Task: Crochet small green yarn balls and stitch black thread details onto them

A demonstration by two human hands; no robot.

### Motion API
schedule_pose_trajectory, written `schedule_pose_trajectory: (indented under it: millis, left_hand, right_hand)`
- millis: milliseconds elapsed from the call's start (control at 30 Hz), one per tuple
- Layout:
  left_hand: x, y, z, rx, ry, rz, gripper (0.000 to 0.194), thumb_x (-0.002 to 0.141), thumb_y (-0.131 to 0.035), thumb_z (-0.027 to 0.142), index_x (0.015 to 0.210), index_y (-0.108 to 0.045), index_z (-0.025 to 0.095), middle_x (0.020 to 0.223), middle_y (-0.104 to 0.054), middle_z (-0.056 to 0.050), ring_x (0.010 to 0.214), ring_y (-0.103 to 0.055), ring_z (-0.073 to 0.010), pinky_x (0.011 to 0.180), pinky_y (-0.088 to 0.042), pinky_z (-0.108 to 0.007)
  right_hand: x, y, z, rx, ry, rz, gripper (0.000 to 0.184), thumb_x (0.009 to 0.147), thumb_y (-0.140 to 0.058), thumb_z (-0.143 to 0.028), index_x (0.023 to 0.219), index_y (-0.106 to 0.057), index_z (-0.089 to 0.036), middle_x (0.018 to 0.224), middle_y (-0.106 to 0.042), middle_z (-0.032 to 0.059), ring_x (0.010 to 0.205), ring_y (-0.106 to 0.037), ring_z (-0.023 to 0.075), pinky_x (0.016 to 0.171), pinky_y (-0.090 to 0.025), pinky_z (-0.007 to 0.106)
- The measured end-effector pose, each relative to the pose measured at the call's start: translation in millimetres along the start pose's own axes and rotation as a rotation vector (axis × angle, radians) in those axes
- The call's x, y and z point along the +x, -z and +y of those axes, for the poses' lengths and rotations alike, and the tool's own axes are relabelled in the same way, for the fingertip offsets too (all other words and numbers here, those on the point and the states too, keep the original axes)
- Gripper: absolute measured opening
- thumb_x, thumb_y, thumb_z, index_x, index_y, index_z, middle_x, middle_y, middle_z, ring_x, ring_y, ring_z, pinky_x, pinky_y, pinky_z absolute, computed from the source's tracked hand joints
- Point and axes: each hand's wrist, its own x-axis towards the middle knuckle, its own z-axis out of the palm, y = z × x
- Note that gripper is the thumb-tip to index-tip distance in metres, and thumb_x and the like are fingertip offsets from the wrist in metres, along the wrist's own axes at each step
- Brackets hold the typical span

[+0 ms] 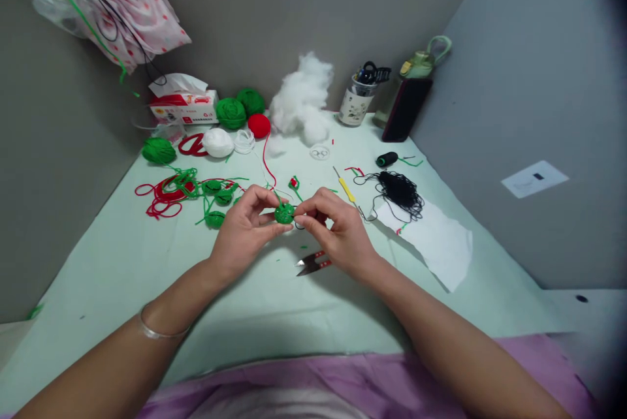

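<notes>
My left hand grips a small green crocheted ball between thumb and fingers, above the middle of the table. At the ball's right side, my right hand pinches a thin black strand of yarn; whether a needle is there too is too small to tell. A loop of dark strand hangs just under those fingertips. Below my right hand lie thread snips with red handles, blades pointing left. Behind the hands rests a small red and green crocheted piece. A yellow-handled crochet hook lies to its right.
Several green crocheted balls and tangled red yarn lie left. Yarn balls, a tissue box, white stuffing, a pen cup, a bottle and phone line the back. Black yarn and paper lie right.
</notes>
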Motion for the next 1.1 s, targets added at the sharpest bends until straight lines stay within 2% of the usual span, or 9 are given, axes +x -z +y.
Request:
schedule_pose_trajectory:
  millis: [233, 400, 533, 600, 700, 800, 933, 1000, 1100]
  left_hand:
    - [-4.4, -2.4, -2.4, 0.135, -0.206, 0.024, 0.029, 0.078, -0.083, 0.018, 0.091, -0.058, 0.025, 0.095, -0.062, 0.0, 0.102, -0.064, -0.0184, 0.098, -0.055, -0.037]
    - [-3.1, -1.2, -1.9, 0.15, -0.188, 0.031, 0.03, 0.077, -0.083, 0.021, 0.098, -0.061, 0.025, 0.1, -0.063, -0.001, 0.102, -0.064, -0.0189, 0.099, -0.054, -0.038]
    - [-2.6, -1.8, -0.5, 0.146, -0.151, 0.051, 0.031, 0.076, -0.083, 0.023, 0.099, -0.062, 0.024, 0.102, -0.066, -0.002, 0.102, -0.065, -0.0211, 0.099, -0.055, -0.041]
    - [-3.1, -2.2, -0.8, 0.168, -0.155, 0.035, 0.028, 0.077, -0.082, 0.024, 0.097, -0.063, 0.024, 0.1, -0.066, -0.002, 0.103, -0.065, -0.0217, 0.099, -0.054, -0.041]
    - [-3.9, -2.3, -3.2, 0.203, -0.167, 0.015, 0.025, 0.078, -0.081, 0.022, 0.095, -0.063, 0.024, 0.099, -0.065, -0.002, 0.101, -0.064, -0.021, 0.096, -0.054, -0.04]
    - [-3.6, -2.4, -7.2, 0.249, -0.187, 0.003, 0.023, 0.079, -0.077, 0.018, 0.094, -0.062, 0.024, 0.097, -0.063, -0.001, 0.097, -0.062, -0.0198, 0.092, -0.052, -0.037]
    - [-2.7, -4.0, -10.6, 0.352, -0.186, -0.045, 0.017, 0.08, -0.07, 0.015, 0.091, -0.059, 0.023, 0.095, -0.061, -0.001, 0.095, -0.059, -0.0203, 0.089, -0.049, -0.037]
    - [-2.7, -5.3, -10.0, 0.386, -0.172, -0.063, 0.017, 0.08, -0.067, 0.015, 0.091, -0.057, 0.023, 0.095, -0.06, -0.001, 0.094, -0.059, -0.0203, 0.089, -0.048, -0.038]
    - [-3.1, -5.6, -7.9, 0.429, -0.16, -0.052, 0.019, 0.078, -0.066, 0.014, 0.089, -0.054, 0.023, 0.095, -0.059, -0.001, 0.095, -0.059, -0.0207, 0.089, -0.048, -0.038]
  right_hand:
    - [0.2, 2.6, 1.2, -0.008, 0.012, 0.029, 0.009, 0.092, -0.07, -0.019, 0.084, -0.069, -0.022, 0.079, -0.058, -0.0005, 0.068, -0.053, 0.0124, 0.064, -0.043, 0.027]
    - [1.4, 1.9, 5.4, 0.082, -0.128, 0.035, 0.006, 0.091, -0.069, -0.022, 0.085, -0.068, -0.023, 0.084, -0.065, 0.0012, 0.073, -0.059, 0.0141, 0.068, -0.048, 0.029]
    - [4.6, 1.2, 6.6, 0.276, -0.312, 0.018, 0.006, 0.085, -0.072, -0.024, 0.085, -0.066, -0.021, 0.076, -0.066, -0.0012, 0.067, -0.061, 0.0134, 0.065, -0.051, 0.028]
    - [5.0, 1.0, 4.0, 0.35, -0.346, -0.002, 0.007, 0.085, -0.071, -0.024, 0.085, -0.065, -0.021, 0.073, -0.065, -0.0023, 0.065, -0.063, 0.0135, 0.065, -0.052, 0.028]
    - [1.3, -0.5, -0.8, 0.26, -0.228, 0.008, 0.003, 0.091, -0.065, -0.024, 0.091, -0.063, -0.022, 0.082, -0.068, 0.0002, 0.071, -0.067, 0.0144, 0.07, -0.055, 0.029]
    - [-5.3, -3.3, -0.4, -0.099, 0.027, 0.0, 0.009, 0.098, -0.055, -0.021, 0.1, -0.064, -0.022, 0.096, -0.07, 0.0055, 0.082, -0.067, 0.0156, 0.074, -0.053, 0.029]
    - [-8.6, -4.3, 4.9, -0.462, 0.172, -0.087, 0.02, 0.102, -0.047, -0.018, 0.101, -0.067, -0.021, 0.093, -0.07, 0.0071, 0.078, -0.065, 0.0158, 0.062, -0.045, 0.026]
    - [-6.6, -1.2, 2.2, -0.414, 0.196, -0.05, 0.02, 0.102, -0.048, -0.017, 0.101, -0.067, -0.022, 0.103, -0.071, 0.0085, 0.084, -0.068, 0.0166, 0.063, -0.046, 0.026]
    - [-0.9, 10.3, -12.0, 0.002, 0.104, 0.029, 0.013, 0.103, -0.051, -0.023, 0.099, -0.063, -0.023, 0.104, -0.072, 0.0074, 0.081, -0.071, 0.016, 0.064, -0.052, 0.027]
